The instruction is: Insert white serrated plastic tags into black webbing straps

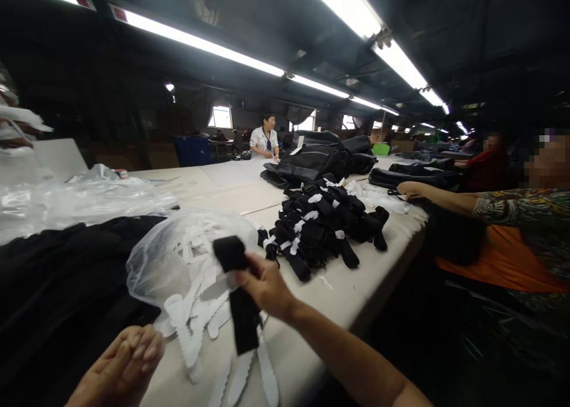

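My right hand [269,285] is closed around a folded black webbing strap [244,324]. One end loops up to the left of the fingers and the other hangs below them. At the lower left my left hand [129,356] has its fingers curled in against the thumb, and I see nothing in it. White plastic ties with toothed edges [184,330] lie loose between my hands, spilling from a clear plastic bag [149,258]. Beyond my right hand rises a heap of bundled black straps [312,229], many wrapped with white ties.
Black fabric [66,300] and clear plastic bags [80,202] lie on the left. Black bags [312,161] are stacked farther along the pale table [365,288]. A co-worker [264,140] stands at the far side; another person's arm [440,199] reaches in from the right.
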The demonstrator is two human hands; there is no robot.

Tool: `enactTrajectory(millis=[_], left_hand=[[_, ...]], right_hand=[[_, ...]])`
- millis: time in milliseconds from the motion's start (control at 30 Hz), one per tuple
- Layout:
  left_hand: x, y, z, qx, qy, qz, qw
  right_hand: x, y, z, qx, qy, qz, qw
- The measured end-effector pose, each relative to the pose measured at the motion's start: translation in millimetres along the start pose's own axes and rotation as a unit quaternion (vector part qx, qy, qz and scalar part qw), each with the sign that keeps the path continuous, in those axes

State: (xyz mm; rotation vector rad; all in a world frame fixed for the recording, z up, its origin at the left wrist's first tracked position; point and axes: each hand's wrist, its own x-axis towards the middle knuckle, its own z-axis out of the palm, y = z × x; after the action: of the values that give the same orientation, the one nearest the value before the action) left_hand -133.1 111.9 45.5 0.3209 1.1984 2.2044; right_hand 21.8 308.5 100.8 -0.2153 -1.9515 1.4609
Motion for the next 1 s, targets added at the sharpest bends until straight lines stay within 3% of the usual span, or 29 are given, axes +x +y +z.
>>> enactTrajectory(millis=[33, 67, 167, 233, 333, 467, 567, 633, 700, 767, 833, 1000], left_hand=[[0.2, 2.2, 0.5, -0.02, -0.004, 0.003, 1.0], [-0.2, 4.2, 0.7, -0.041, -0.009, 0.004, 0.999], [-5.6, 8.4, 2.9, -0.066, -0.02, 0.008, 0.998], [-10.4, 9.3, 6.2, -0.044, -0.043, 0.008, 0.998], [-13.3, 7.6, 10.4, -0.012, -0.086, 0.026, 0.996], [-9.2, 1.3, 8.3, 0.0, -0.049, 0.049, 0.998], [-4.2, -4.8, 4.4, 0.022, 0.009, 0.06, 0.998], [-1.0, -8.4, 2.2, 0.043, 0.054, 0.066, 0.995], [1.4, -10.9, 0.5, 0.061, 0.09, 0.072, 0.991], [2.8, -11.5, -1.0, 0.073, 0.111, 0.075, 0.988], [3.2, -10.8, -2.2, 0.08, 0.123, 0.078, 0.986], [4.9, -9.7, -5.4, 0.092, 0.147, 0.09, 0.981]], right_hand=[[7.0, -6.7, -26.5, -0.133, 0.057, -0.023, 0.989], [16.1, -12.3, -54.1, -0.282, 0.124, -0.031, 0.951], [50.2, -18.4, -131.3, -0.389, 0.207, 0.002, 0.897], [70.7, -10.9, -168.5, -0.44, 0.22, 0.046, 0.87], [87.1, 11.7, -197.2, -0.485, 0.226, 0.099, 0.839], [89.2, 32.3, -196.2, -0.504, 0.234, 0.072, 0.829], [86.3, 33.5, -164.3, -0.498, 0.228, -0.026, 0.836], [80.1, 32.6, -124.3, -0.481, 0.179, -0.089, 0.854], [69.8, 33.7, -73.0, -0.421, 0.058, -0.113, 0.898], [58.4, 37.1, -18.5, -0.297, -0.104, -0.081, 0.946], [49.1, 41.0, 31.3, -0.243, -0.173, -0.065, 0.952], [43.3, 37.3, 122.3, -0.202, -0.215, -0.098, 0.95]])
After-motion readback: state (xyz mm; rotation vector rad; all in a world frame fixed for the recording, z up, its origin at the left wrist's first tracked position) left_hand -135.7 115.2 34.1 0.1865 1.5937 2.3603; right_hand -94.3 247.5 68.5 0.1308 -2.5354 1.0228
